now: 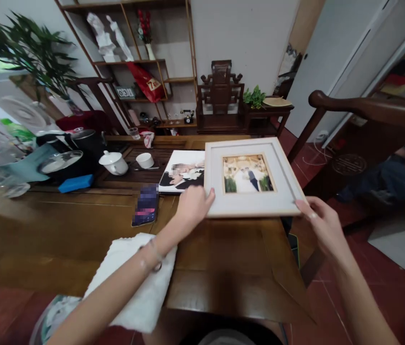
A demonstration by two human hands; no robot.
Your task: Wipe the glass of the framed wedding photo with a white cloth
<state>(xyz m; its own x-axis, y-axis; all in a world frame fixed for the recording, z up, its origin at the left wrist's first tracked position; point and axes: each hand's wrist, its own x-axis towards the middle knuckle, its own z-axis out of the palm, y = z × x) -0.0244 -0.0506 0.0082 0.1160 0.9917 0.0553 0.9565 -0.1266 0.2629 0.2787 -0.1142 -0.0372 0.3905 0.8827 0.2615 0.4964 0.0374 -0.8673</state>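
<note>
A picture frame (285,191) with a pale wooden rim and a wide white mat is held tilted over the right end of the table. Its small photo shows a couple in wedding clothes. My left hand (194,207) grips the lower left corner, thumb on the front. At the lower right corner, my right hand (320,221) pinches the rim. Partly behind the frame lies a larger photo print (183,170). A phone (145,206) rests left of my left hand, and a white towel (134,282) lies beneath my left forearm.
On the wooden table (62,225) stand a lidded white teapot (113,163), a white cup (145,160), a blue block (75,183) and a dark pot (61,163). A wooden chair (375,108) is close on the right. Shelves (191,52) stand at the back.
</note>
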